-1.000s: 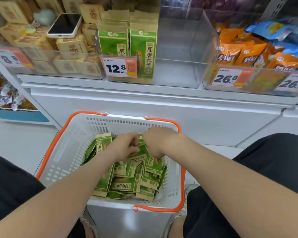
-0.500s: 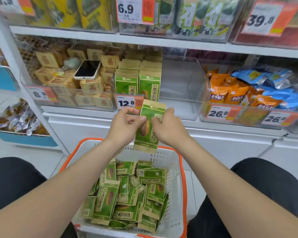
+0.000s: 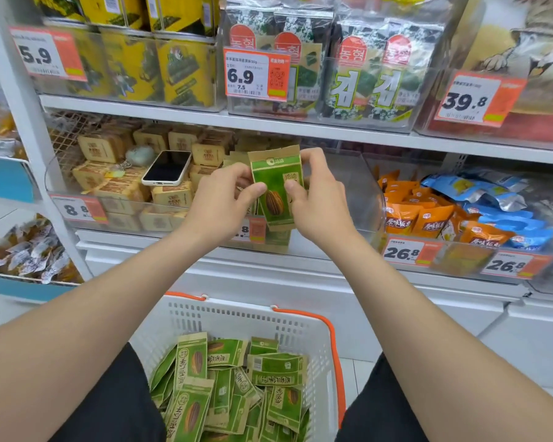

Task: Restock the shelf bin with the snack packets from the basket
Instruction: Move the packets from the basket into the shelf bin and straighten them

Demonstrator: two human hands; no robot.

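Both hands hold one green snack packet (image 3: 276,186) upright in front of the clear shelf bin (image 3: 361,199) on the middle shelf. My left hand (image 3: 219,202) pinches its left edge and my right hand (image 3: 316,199) its right edge. More of the same green packets stand in the bin behind the hands, mostly hidden. Below, a white basket (image 3: 237,317) with orange handles holds several green packets (image 3: 233,387) lying in a loose pile.
A phone (image 3: 166,168) lies on tan boxes in the bin to the left. Orange and blue bags (image 3: 434,215) fill the bin to the right. The shelf above (image 3: 300,122) carries seaweed packs. My knees flank the basket.
Both hands have lifted one green packet out of the basket and raised it up to the front of the shelf bin. The view has tilted upward.
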